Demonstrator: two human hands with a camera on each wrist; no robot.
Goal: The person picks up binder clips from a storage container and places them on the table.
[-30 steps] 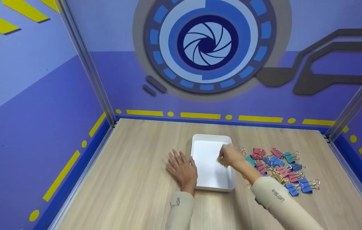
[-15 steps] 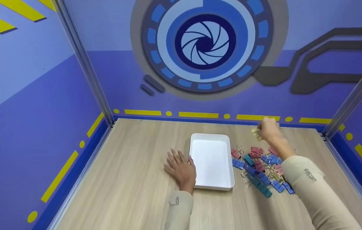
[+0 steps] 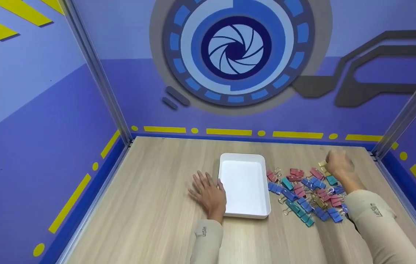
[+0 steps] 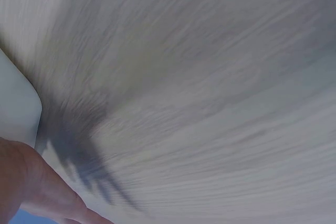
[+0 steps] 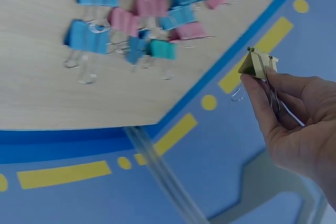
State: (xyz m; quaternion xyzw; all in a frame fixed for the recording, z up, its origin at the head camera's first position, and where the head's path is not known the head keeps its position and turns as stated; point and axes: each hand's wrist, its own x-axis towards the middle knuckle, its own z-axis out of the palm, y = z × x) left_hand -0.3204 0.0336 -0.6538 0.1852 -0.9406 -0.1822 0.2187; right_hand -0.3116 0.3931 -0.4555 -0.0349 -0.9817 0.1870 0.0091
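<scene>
In the head view my left hand (image 3: 209, 196) lies with fingers spread at the left side of a white tray (image 3: 222, 161), its thumb by the rim. The left wrist view shows only part of this hand (image 4: 39, 182) and a corner of the tray (image 4: 18, 98). Beyond the right part of a clip pile, my right hand (image 3: 340, 163) holds a yellow binder clip (image 3: 322, 165). Seen from the right wrist, thumb and fingers pinch this yellow clip (image 5: 257, 62) by its wire handles. Blue, pink, teal and gold binder clips (image 3: 303, 204) lie loose right of the tray.
The wooden table (image 3: 156, 190) is bounded by a blue back wall (image 3: 237, 119) with yellow marks, and by side walls. Metal posts (image 3: 110, 84) stand at the back corners. The clips lie close to the tray's right edge.
My right hand has moved from over the tray up and to the right, past the clip pile, carrying the yellow binder clip. My left hand has stayed by the tray.
</scene>
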